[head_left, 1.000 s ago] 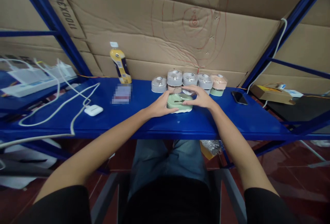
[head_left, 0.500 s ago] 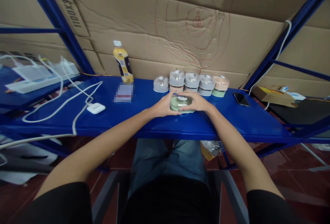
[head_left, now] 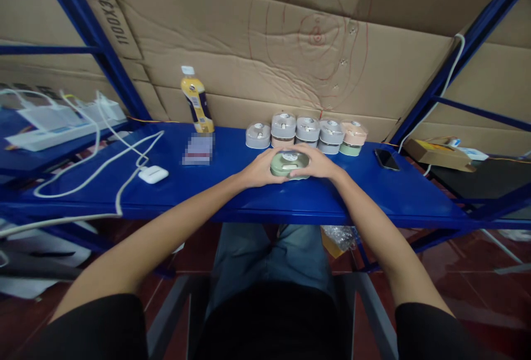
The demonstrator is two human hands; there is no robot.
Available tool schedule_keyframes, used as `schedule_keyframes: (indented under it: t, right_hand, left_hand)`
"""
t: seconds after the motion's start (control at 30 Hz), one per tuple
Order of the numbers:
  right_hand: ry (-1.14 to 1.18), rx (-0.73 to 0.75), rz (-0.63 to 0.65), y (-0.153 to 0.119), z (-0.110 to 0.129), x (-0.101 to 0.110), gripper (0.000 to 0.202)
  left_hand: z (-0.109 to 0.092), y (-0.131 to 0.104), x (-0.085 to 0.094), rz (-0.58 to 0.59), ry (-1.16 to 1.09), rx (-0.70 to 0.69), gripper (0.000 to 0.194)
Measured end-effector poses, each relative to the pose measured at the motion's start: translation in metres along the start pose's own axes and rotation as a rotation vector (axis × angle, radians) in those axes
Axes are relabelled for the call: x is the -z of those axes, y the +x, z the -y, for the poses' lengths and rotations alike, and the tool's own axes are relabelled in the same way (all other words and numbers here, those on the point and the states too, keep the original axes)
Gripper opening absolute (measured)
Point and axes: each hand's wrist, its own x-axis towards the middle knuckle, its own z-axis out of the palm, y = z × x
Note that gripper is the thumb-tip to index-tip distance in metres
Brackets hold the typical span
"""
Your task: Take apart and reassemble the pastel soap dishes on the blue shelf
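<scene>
Between my hands is a small rounded green box with a clear lid (head_left: 286,167), a pale label on its top. My left hand (head_left: 261,170) wraps its left side, fingers round the back and thumb along the front. From the right, my right hand (head_left: 314,162) grips it, thumb across the front. The box is low over the table, near its front edge; whether it touches the surface I cannot tell. Just behind stand similar clear-lidded boxes: a single grey box (head_left: 258,136) and several stacks, among them a grey stack (head_left: 331,137) and a pink-over-green stack (head_left: 354,137).
On the blue table (head_left: 232,201), a yellow drink bottle (head_left: 196,100), a blurred packet (head_left: 198,149) and a white earbud case (head_left: 153,174) with cables lie left. A phone (head_left: 386,159) and cardboard box (head_left: 438,155) are right. A cardboard wall (head_left: 199,28) stands behind.
Both hands keep hold of the green box, which is tipped slightly so more of its front faces me. The whole view has shifted a little.
</scene>
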Motion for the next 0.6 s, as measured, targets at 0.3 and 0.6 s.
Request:
schedule_keyframes:
  t: [0.3,0.6]
  right_hand:
    - [-0.369,-0.631,-1.18,-0.03,-0.076,0.084,0.058]
    - [-0.034,-0.738,-1.012,-0.058,-0.148,0.095,0.088]
  left_hand:
    - [0.026,0.047,0.048,-0.696,0.205,0.522,0.101]
    - [0.038,0.095,0.027,-0.602,0.276,0.861,0.094]
